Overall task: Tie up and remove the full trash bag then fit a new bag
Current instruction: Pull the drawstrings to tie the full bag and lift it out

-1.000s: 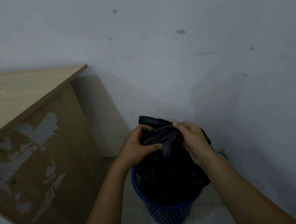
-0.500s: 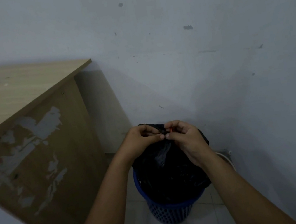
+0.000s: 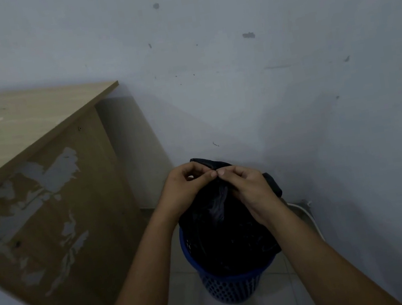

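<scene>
Low at 6 o'clock, a blue perforated bin stands on the tiled floor, holding a full black trash bag that bulges above the rim. Bag mouth gathered at the top, about 12 o'clock of the bin. Left hand and right hand meet there, fingertips touching; each grip pinches the bunched plastic between thumb and fingers. Bag body hangs directly below both grips. Wooden surface at 9 o'clock, its side panel peeling. Grey wall behind.
</scene>
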`<state>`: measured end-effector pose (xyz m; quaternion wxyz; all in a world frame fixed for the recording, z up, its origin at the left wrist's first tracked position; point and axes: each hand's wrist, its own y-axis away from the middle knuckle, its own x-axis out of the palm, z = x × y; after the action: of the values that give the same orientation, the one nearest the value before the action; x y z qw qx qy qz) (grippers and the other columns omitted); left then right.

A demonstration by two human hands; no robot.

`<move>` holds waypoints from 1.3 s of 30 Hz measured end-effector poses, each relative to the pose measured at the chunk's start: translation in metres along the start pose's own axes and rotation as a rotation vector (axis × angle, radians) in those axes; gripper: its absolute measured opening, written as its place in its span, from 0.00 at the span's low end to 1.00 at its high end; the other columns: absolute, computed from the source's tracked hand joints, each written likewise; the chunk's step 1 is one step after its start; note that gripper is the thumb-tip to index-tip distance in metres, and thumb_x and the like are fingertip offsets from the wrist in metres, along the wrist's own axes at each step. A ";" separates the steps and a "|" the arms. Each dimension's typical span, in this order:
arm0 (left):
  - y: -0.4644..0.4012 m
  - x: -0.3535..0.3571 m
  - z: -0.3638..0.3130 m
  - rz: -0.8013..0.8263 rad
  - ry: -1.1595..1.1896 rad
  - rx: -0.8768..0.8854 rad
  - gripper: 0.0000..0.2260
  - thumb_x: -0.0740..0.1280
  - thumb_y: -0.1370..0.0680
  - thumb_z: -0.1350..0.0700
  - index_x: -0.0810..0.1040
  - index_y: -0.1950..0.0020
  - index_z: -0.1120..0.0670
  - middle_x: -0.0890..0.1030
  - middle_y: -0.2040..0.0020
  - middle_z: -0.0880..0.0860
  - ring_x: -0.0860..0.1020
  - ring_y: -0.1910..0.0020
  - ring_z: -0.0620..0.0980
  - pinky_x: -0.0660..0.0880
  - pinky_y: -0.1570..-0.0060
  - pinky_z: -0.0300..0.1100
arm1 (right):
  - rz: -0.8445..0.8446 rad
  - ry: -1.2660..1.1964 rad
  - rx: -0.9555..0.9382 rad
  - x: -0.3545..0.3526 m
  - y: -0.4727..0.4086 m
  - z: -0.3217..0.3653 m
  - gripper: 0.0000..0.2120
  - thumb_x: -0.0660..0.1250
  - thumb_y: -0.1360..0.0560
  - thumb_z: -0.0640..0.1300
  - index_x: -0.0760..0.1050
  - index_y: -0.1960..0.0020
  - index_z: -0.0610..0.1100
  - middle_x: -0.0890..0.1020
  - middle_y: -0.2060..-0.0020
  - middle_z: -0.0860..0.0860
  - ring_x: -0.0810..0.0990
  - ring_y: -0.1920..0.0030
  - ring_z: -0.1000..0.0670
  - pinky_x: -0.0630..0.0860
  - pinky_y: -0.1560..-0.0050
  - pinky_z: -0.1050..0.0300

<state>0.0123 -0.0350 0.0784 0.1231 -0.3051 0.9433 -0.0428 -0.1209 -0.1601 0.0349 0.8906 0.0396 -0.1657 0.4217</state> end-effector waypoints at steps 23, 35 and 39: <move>-0.042 -0.003 -0.150 -0.306 -0.183 0.301 0.06 0.71 0.23 0.51 0.85 0.59 0.48 0.85 0.56 0.40 0.81 0.58 0.35 0.71 0.60 0.27 | -0.182 0.556 -0.499 0.057 -0.018 0.145 0.07 0.74 0.21 0.48 0.86 0.43 0.51 0.87 0.56 0.55 0.86 0.54 0.56 0.83 0.50 0.58; -0.051 0.012 -0.172 -0.187 -0.043 0.383 0.11 0.70 0.21 0.38 0.78 0.40 0.35 0.78 0.38 0.42 0.78 0.43 0.42 0.74 0.49 0.36 | -0.211 0.479 -0.560 0.050 -0.024 0.205 0.05 0.74 0.19 0.44 0.86 0.48 0.43 0.89 0.58 0.48 0.89 0.55 0.48 0.88 0.49 0.47; -0.039 0.032 -0.110 -0.102 0.020 0.295 0.30 0.73 0.23 0.42 0.62 0.25 0.38 0.71 0.27 0.44 0.75 0.33 0.48 0.76 0.40 0.43 | -0.224 0.456 -0.523 0.048 -0.019 0.194 0.03 0.73 0.20 0.40 0.86 0.51 0.42 0.88 0.60 0.48 0.89 0.58 0.49 0.88 0.50 0.50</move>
<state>-0.0189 -0.0849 0.1847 0.1547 -0.3310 0.9112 -0.1902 -0.1290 -0.1775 0.2351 0.9254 -0.2663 -0.0598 0.2629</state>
